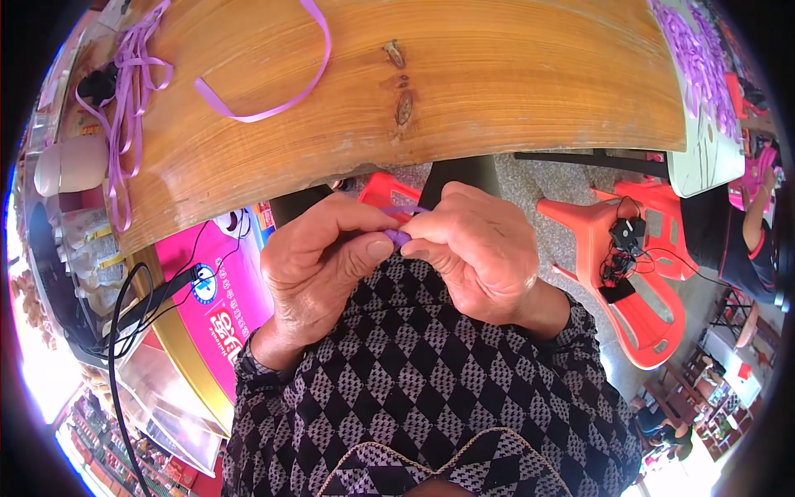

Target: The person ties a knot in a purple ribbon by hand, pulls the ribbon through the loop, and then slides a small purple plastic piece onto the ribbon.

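Observation:
Both hands meet in front of my chest, just off the near edge of the wooden table (497, 74). Between my fingertips is a small folded piece of purple ribbon (398, 238), with a short strip of it sticking up at the top. My left hand (323, 265) pinches it between thumb and forefinger. From the other side my right hand (476, 248) pinches the same ribbon. Most of the ribbon is hidden by the fingers. A loose lilac ribbon (286, 106) lies curved on the table ahead of my left hand.
Tangled lilac ribbons (132, 74) hang over the table's left end, near a pale rounded object (73, 164). More purple ribbons (700, 62) lie on a white surface (712, 166) at right. An orange plastic chair (588, 240) holds black cables (621, 248). Another person (741, 240) is at far right.

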Available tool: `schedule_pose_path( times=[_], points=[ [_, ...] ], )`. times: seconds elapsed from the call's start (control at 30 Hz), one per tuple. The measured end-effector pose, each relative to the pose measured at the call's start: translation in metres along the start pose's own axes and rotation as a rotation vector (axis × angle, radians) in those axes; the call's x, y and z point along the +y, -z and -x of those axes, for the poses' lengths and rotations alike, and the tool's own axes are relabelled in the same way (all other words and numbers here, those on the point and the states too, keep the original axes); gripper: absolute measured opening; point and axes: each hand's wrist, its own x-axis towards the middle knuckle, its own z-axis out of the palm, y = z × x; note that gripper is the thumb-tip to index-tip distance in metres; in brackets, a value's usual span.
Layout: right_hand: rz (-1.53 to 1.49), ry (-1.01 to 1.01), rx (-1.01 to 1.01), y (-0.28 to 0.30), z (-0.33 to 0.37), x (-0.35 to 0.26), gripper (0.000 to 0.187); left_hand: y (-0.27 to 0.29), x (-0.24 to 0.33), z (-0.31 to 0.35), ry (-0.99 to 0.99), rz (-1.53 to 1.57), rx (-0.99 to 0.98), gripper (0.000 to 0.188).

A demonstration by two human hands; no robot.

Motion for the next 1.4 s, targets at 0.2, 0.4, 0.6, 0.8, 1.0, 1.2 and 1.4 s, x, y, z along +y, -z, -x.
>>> schedule_pose_path(
  times=[0.2, 0.4, 0.6, 0.8, 1.0, 1.2, 1.4],
  points=[
    [-0.005, -0.203, -0.062, 0.005, -0.004, -0.011, 0.019, -0.004, 0.002, 0.004, -0.016, -0.065, 0.067, 0.016],
    [0.024, 0.005, -0.046, 0.003, 0.0, -0.001, 0.018, -0.004, -0.001, 0.006, -0.016, -0.132, 0.065, 0.016],
    [0.158, 0.067, -0.077, 0.005, -0.003, -0.001, 0.018, -0.01, 0.003, 0.002, 0.043, -0.109, 0.113, 0.016],
    [0.107, 0.092, -0.048, 0.003, -0.001, 0.0, 0.02, -0.008, 0.0, 0.007, -0.085, -0.282, 0.123, 0.015],
    [0.103, 0.125, -0.041, 0.001, 0.0, 0.001, 0.023, -0.009, -0.002, 0.008, -0.163, -0.297, 0.146, 0.015],
    [0.121, 0.135, -0.099, 0.004, 0.001, 0.0, 0.022, -0.013, -0.007, 0.013, -0.13, -0.273, 0.157, 0.015],
    [-0.083, 0.034, -0.09, 0.004, 0.002, 0.001, 0.017, -0.015, -0.008, 0.014, -0.244, -0.267, 0.161, 0.018]
  ],
)
